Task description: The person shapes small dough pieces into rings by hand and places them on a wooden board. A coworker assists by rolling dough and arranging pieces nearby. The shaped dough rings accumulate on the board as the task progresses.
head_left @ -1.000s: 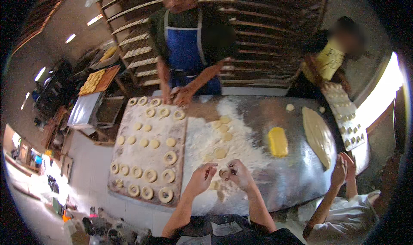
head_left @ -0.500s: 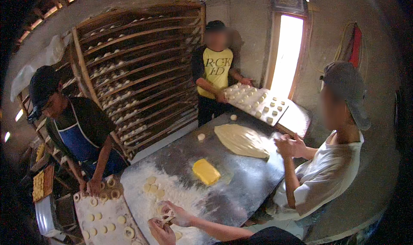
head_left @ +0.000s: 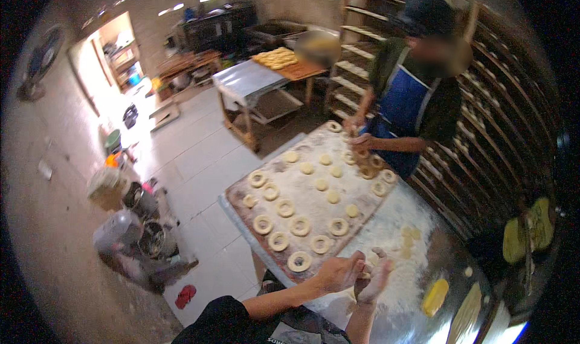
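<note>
My left hand (head_left: pixel 338 272) and my right hand (head_left: pixel 376 277) meet over the floured metal table (head_left: pixel 399 320), both pinching one small piece of dough (head_left: pixel 366 268). Just beyond them lies a floured wooden board (head_left: pixel 241 190) with several dough rings (head_left: pixel 299 261) and flat dough rounds (head_left: pixel 333 196). More dough rounds (head_left: pixel 409 235) sit in the loose flour to the right of my hands.
Across the board a person in a blue apron (head_left: pixel 402 111) handles dough at its far end. A yellow block (head_left: pixel 435 297) and a flat dough sheet (head_left: pixel 464 317) lie right of me. Wooden racks (head_left: pixel 501 132) line the right wall. Buckets and pots (head_left: pixel 142 238) stand on the floor at left.
The view has swung sharply from the right side of the room round to the left. My hands stay together on the dough piece over the flour.
</note>
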A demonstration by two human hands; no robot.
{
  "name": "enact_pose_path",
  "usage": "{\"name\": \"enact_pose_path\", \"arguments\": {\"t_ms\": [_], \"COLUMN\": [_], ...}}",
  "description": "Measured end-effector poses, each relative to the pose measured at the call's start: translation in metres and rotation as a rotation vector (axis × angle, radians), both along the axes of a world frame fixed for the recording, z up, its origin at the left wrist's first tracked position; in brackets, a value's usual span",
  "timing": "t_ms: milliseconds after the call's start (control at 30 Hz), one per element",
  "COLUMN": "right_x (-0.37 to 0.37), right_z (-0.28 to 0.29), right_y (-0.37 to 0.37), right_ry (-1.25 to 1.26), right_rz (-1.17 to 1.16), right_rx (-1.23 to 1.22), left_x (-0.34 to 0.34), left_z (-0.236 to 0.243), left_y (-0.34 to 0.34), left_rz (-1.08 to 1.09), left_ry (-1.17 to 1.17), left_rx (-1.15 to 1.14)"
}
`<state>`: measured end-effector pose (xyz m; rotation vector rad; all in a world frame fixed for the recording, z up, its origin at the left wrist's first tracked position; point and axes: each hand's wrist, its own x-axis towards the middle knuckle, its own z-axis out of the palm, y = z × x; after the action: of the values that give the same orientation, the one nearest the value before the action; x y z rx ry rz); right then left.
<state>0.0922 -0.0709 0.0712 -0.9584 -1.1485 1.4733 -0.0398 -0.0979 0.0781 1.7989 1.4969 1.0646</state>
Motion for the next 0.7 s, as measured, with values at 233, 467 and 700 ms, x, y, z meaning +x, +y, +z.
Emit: {"name": "enact_pose_path", "arguments": {"t_ms": [233,467,700], "right_x": [-0.104,-0.199,-0.285], "right_z": [0.011,0.007,-0.011], "right_y": [0.017,0.023,0.048], "right_ry": [0.071,0.139,0.260], "right_rz": [0.399,0.303,0.315], "right_rx": [0.023,-0.272,-0.354], "left_x": [-0.101,-0.180,-0.258], "left_z": [0.000,-0.010,-0.017], "left_y": [-0.003,-0.001,0.001], "left_rz": [0.239,0.405,0.523], "left_ry": [-0.191,-0.256,-0.136], "left_rx": [-0.030,0.012,0.000]}}
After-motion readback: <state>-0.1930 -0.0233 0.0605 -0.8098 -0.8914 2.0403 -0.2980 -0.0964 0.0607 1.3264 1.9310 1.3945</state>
